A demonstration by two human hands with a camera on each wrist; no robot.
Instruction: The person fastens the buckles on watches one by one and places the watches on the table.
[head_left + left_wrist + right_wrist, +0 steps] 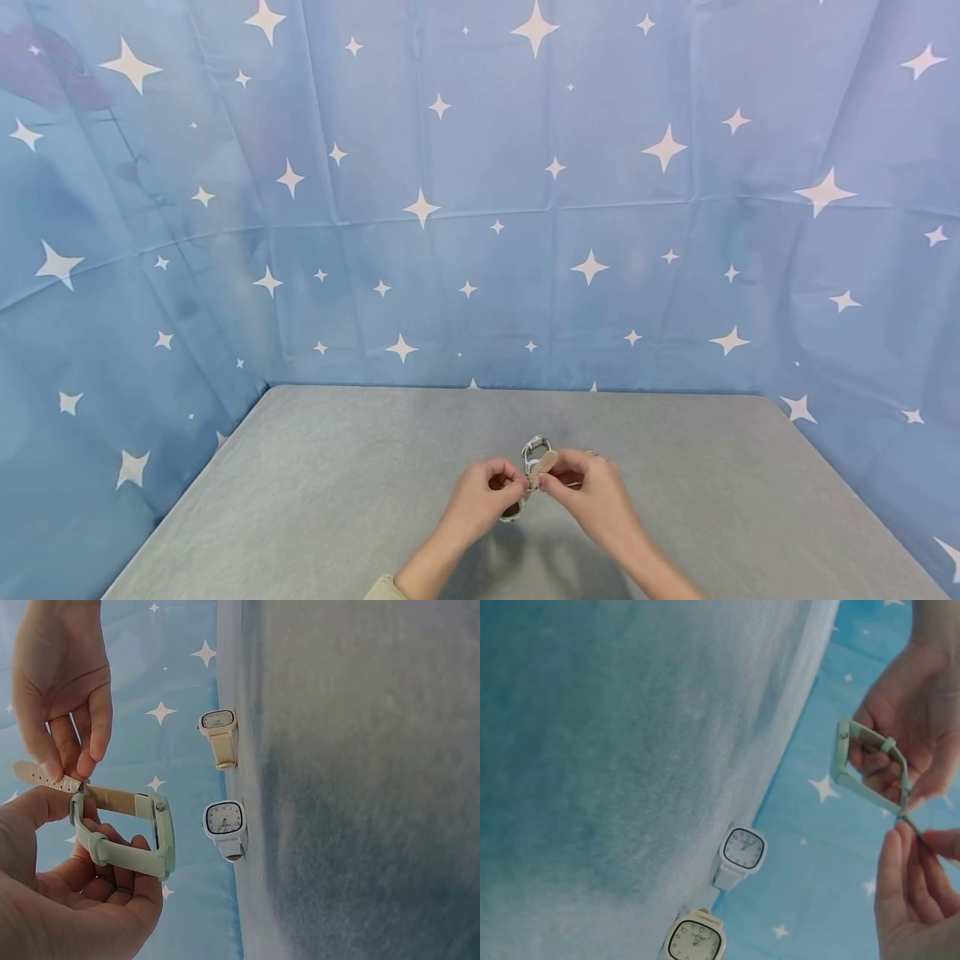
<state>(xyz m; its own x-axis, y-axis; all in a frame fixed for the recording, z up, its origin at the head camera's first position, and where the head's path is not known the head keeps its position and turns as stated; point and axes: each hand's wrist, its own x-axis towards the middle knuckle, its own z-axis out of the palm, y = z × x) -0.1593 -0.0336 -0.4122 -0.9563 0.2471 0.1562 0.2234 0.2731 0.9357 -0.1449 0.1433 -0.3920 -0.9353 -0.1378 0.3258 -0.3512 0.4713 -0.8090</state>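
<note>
Both hands hold a light green wristwatch with a beige strap lining [124,856] above the table. My left hand [480,497] pinches the strap near its buckle, other fingers curled beneath the band. The perforated strap end [46,777] passes through the buckle, and my right hand [592,496] pinches it between thumb and fingers. In the left wrist view the band forms a loop, its case seen edge-on and the dial turned away. Behind the hands a white wristwatch [742,849] and a cream wristwatch [695,939] stand on the table; the right hand mostly hides the cream one in the head view.
A grey cloth-covered table [322,492] spreads beneath the hands. Blue curtains with white stars [480,150] hang behind it and along its sides.
</note>
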